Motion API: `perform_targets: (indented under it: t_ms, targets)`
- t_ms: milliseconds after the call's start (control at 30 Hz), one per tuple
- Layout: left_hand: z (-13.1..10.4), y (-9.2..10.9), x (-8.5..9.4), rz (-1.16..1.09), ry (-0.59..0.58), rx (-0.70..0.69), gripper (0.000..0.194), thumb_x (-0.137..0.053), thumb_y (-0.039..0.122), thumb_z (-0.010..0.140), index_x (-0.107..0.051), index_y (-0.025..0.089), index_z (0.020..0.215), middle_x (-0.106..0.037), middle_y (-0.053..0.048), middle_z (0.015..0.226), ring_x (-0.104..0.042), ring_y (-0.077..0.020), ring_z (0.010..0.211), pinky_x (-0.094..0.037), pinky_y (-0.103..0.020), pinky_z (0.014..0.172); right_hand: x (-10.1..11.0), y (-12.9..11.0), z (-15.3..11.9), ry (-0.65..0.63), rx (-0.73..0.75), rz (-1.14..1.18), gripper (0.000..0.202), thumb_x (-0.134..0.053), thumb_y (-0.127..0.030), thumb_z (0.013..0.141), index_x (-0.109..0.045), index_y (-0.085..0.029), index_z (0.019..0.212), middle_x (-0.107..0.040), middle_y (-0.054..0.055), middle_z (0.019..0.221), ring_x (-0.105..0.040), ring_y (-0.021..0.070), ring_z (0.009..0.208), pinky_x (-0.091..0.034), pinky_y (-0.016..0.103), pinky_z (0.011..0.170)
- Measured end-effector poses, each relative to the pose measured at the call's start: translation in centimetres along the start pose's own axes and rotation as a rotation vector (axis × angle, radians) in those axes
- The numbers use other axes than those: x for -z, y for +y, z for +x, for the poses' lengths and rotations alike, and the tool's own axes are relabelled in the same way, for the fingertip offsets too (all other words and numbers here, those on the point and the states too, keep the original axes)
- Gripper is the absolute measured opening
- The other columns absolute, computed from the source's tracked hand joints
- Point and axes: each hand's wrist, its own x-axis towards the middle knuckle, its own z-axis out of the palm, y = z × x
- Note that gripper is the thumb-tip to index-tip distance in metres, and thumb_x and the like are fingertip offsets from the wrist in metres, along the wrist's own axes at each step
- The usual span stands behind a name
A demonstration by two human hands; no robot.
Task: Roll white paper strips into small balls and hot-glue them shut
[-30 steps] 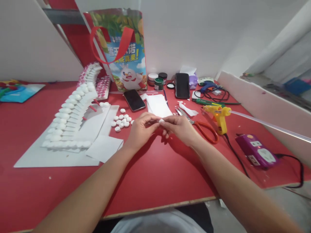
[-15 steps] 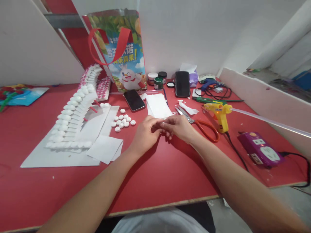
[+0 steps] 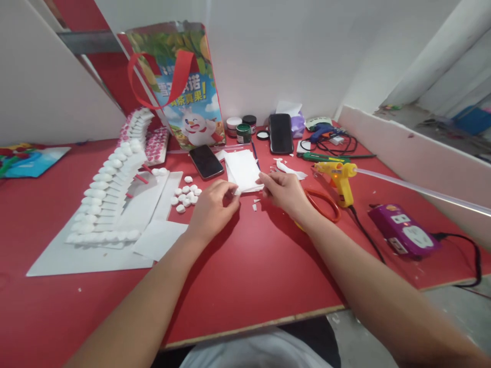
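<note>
My left hand (image 3: 217, 209), thumb and index finger bent towards each other, has a tiny white piece (image 3: 237, 192) at its fingertips. My right hand (image 3: 284, 191) is closed in a pinch at the right edge of a stack of white paper (image 3: 242, 169); what its fingertips hold is too small to make out. Small white scraps (image 3: 254, 207) lie between the hands. Left of my left hand sit several round white pieces (image 3: 186, 197). Farther left stands a curved white structure (image 3: 102, 193) lined with white rounded pieces, on white board (image 3: 49, 255).
Behind are a phone (image 3: 206, 161), a gift bag (image 3: 184, 102), paint jars (image 3: 243, 134) and a black device (image 3: 281, 134). To the right are orange-handled scissors (image 3: 326, 198), partly covered, a yellow glue gun (image 3: 339, 179) with a long clear stick, and a purple power strip (image 3: 402, 230) with cables.
My hands, together before, have moved apart. My left hand went left and my right hand now covers part of the scissors. Small scraps show on the table between them. The view shifted slightly.
</note>
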Motion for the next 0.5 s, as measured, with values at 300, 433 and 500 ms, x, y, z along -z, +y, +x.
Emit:
perform_targets:
  t_ms: [300, 433, 500]
  targets:
    - [3.3, -0.8, 6.9, 0.133, -0.104, 0.572, 0.011, -0.065, 0.028, 0.081, -0.069, 0.021, 0.089, -0.072, -0.002, 0.066, -0.064, -0.0188, 0.048, -0.045, -0.026, 0.043, 0.3, 1.4, 0.9, 0.138, 0.295, -0.351, 0.02, -0.057, -0.027, 0.091, -0.074, -0.017, 0.086, -0.071, 0.003, 0.076, -0.059, 0.0166, 0.069, -0.044, 0.029, 0.071]
    - [3.6, -2.5, 6.6, 0.145, -0.282, 0.47, 0.006, -0.066, 0.024, 0.075, -0.068, 0.021, 0.08, -0.074, -0.007, 0.072, -0.066, -0.0207, 0.052, -0.038, -0.023, 0.034, 0.2, 1.7, 1.0, 0.129, 0.299, -0.38, 0.02, -0.057, -0.027, 0.091, -0.073, -0.017, 0.084, -0.071, 0.003, 0.077, -0.059, 0.0169, 0.07, -0.045, 0.03, 0.072]
    - [3.7, -3.6, 5.9, 0.186, -0.278, 0.364, 0.005, -0.067, 0.023, 0.074, -0.071, 0.021, 0.076, -0.075, -0.011, 0.078, -0.065, -0.021, 0.055, -0.032, -0.022, 0.032, 0.2, 1.7, 1.1, 0.128, 0.302, -0.393, 0.021, -0.055, -0.025, 0.092, -0.074, -0.017, 0.088, -0.073, 0.005, 0.08, -0.062, 0.0181, 0.074, -0.047, 0.031, 0.075]
